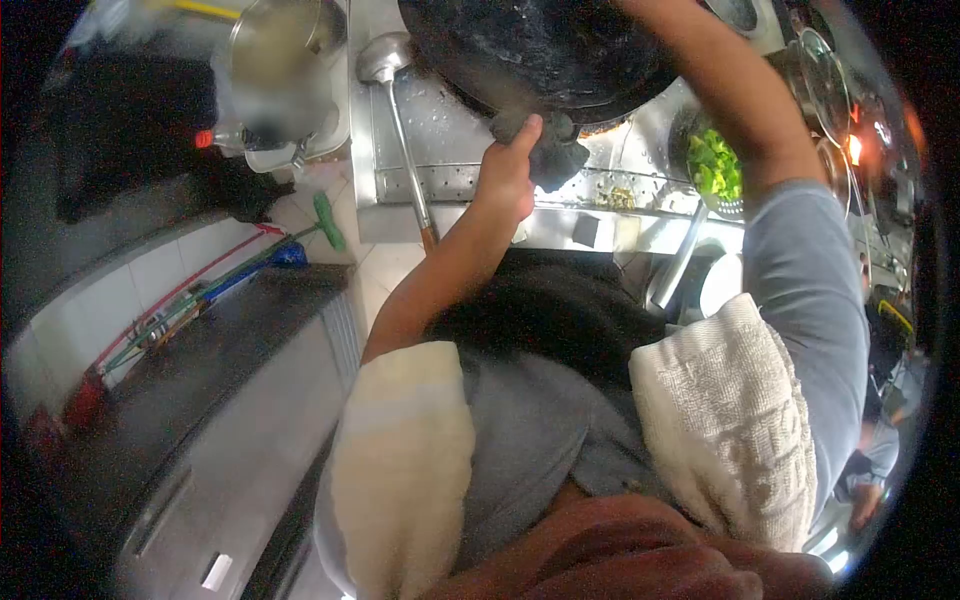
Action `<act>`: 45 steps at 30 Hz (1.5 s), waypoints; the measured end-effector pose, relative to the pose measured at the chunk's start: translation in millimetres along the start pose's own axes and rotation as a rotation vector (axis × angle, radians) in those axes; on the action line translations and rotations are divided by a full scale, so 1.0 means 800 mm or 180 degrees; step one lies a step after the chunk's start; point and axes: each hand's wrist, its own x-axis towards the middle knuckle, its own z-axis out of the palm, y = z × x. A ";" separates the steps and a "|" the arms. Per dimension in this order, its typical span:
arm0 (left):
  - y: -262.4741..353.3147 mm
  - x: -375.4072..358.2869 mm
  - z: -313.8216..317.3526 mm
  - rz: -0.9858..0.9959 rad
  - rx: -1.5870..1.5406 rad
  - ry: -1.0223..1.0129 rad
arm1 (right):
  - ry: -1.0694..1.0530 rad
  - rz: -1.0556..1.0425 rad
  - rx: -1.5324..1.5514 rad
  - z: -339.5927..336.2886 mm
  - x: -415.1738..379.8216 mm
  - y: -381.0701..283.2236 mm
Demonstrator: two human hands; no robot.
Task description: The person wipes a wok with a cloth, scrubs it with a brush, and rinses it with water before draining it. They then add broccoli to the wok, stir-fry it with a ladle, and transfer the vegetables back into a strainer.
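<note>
A large dark wok tilts across the top of the view, its inside blackened and wet-looking. At its near rim, my left hand is closed on a dark folded cloth, thumb stretched along it. The cloth presses against the wok's edge; whether a handle lies beneath is hidden. My right forearm reaches over the wok's right side, and the hand itself is beyond the top edge. Left of the wok lies a metal ladle with a wooden-ended handle. A perforated strainer holding chopped green vegetables sits to the right.
A wet steel stove top lies beneath the wok. At the upper left stands a pot near a bottle with a red cap. Flame shows at the right by more pans. Another person's arm appears far right.
</note>
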 end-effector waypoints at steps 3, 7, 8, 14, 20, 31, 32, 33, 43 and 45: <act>-0.004 0.011 -0.005 -0.0043 0.0087 0.0070 | 0.0016 0.0034 0.1335 0.062 0.016 -0.070; 0.001 -0.005 -0.006 0.0435 0.0758 -0.0211 | -0.1191 -0.0482 0.1533 0.016 -0.107 -0.071; 0.000 0.004 -0.004 0.0160 0.0445 -0.0056 | -0.0929 -0.0550 0.1675 0.018 -0.135 -0.051; -0.010 0.010 0.000 -0.0144 -0.0160 -0.0334 | -0.1737 0.0373 0.1124 -0.014 -0.180 0.103; -0.025 0.032 -0.025 0.0248 -0.0044 -0.0217 | 0.0024 0.0695 0.0340 0.025 -0.156 0.109; -0.022 0.031 -0.003 0.0084 -0.0216 -0.0188 | -0.0776 -0.0002 0.1452 0.049 -0.007 -0.061; -0.026 0.036 -0.010 0.0025 -0.0075 -0.0093 | -0.0346 0.0058 0.1827 0.097 0.000 -0.076; -0.026 0.034 -0.010 0.0022 -0.0046 -0.0115 | -0.0338 0.0092 0.1839 0.093 -0.025 -0.067; -0.033 0.028 0.020 0.0133 -0.0355 -0.0185 | 0.0785 0.0764 0.1553 0.068 0.019 0.023; -0.041 0.037 0.015 0.0193 -0.0430 -0.0142 | 0.0146 0.0488 0.1838 0.042 0.018 -0.029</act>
